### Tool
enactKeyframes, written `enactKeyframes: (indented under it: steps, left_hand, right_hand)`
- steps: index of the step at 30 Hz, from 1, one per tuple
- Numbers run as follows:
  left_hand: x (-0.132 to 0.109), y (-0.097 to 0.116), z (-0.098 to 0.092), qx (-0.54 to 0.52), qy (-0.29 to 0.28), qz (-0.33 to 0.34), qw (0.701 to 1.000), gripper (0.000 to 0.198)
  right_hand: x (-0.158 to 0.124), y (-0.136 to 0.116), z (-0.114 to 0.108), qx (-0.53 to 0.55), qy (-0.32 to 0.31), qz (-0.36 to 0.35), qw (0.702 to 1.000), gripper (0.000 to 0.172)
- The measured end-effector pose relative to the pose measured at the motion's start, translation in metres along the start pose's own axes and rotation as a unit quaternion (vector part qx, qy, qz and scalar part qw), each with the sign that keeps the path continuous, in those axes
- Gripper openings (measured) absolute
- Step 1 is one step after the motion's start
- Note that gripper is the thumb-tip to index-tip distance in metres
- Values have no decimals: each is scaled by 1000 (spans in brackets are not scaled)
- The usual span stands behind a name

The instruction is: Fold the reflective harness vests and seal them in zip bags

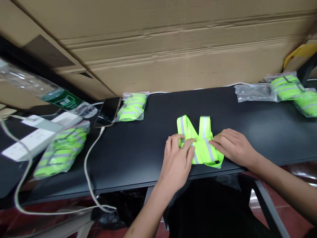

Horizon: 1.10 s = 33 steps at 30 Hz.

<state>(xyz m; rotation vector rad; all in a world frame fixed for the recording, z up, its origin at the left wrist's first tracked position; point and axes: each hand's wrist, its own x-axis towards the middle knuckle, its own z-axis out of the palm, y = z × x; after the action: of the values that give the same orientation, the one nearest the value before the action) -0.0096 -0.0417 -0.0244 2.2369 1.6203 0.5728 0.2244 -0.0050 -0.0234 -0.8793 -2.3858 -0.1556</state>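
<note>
A neon-yellow reflective strap harness [204, 150] with silver stripes lies folded on the black table, close to its front edge. Two of its loops point away from me, and one end hangs loose at the lower right by a small black piece. My left hand [176, 162] has its bent fingers on the left side of the harness, holding it against the table. At the right side, my right hand [234, 145] is closed, thumb and fingers pinching the edge of the strap. The fingertips partly cover the folds.
Bagged neon straps lie at the left [60, 152], back [132, 107] and right [287, 87]. An empty plastic bag [256, 92] is at back right. A phone [108, 111], power strip [37, 140], white cable [86, 168] and plastic bottle [61, 97] are left; cardboard [185, 46] stands behind.
</note>
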Motion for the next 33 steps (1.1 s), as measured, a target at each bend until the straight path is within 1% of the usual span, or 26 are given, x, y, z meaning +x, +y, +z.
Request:
enactKeyframes:
  steps: [1, 3, 5, 6, 7, 9, 10, 12, 15, 19, 22, 24, 29, 31, 33]
  left_hand:
    - [0, 0, 0, -1, -3, 1, 1000, 34]
    - [1, 1, -1, -2, -5, -1, 1000, 34]
    - [2, 1, -1, -1, -6, 0, 1000, 34]
    - [2, 1, 0, -1, -7, 3, 1000, 34]
    - [2, 1, 0, -1, -8, 6, 1000, 34]
    - [2, 0, 0, -4, -9, 9, 1000, 34]
    - [2, 0, 0, -7, -10, 10, 1000, 34]
    - [2, -1, 1, -17, -10, 16, 1000, 33]
    - [2, -3, 2, -28, -12, 36, 999, 34]
    - [1, -3, 3, -28, -5, 45, 999, 34]
    - [0, -1, 3, -22, 1, 47, 999, 35]
    - [1, 0, 3, -19, 6, 51, 999, 35]
    - [3, 0, 4, -14, 8, 51, 999, 31]
    - [3, 0, 6, -17, 12, 49, 999, 30]
    - [2, 1, 6, -26, 14, 50, 998, 33]
  right_hand:
    - [-2, -2, -5, 21, -4, -20, 1000, 11]
    - [-9, -4, -15, 67, -24, -35, 997, 18]
    - [-17, -5, -22, 91, -67, -35, 993, 28]
    - [-20, -5, -24, 97, -90, -30, 991, 29]
    - [-23, -5, -25, 100, -107, -21, 989, 26]
    - [-23, -3, -24, 104, -120, -1, 987, 16]
    - [-21, -2, -22, 106, -120, 2, 987, 16]
    - [-13, -1, -15, 100, -117, -5, 988, 20]
    - [4, 0, -4, 91, -96, -26, 991, 27]
    - [20, -1, 4, 94, -43, -41, 994, 33]
    - [27, -1, 4, 35, 9, -90, 995, 35]
    - [32, -2, 1, -17, 39, -135, 990, 37]
    - [48, -6, -3, -104, 78, -216, 968, 43]
    - [52, -8, -3, -123, 99, -232, 960, 45]
    - [52, -10, -2, -133, 105, -222, 960, 47]
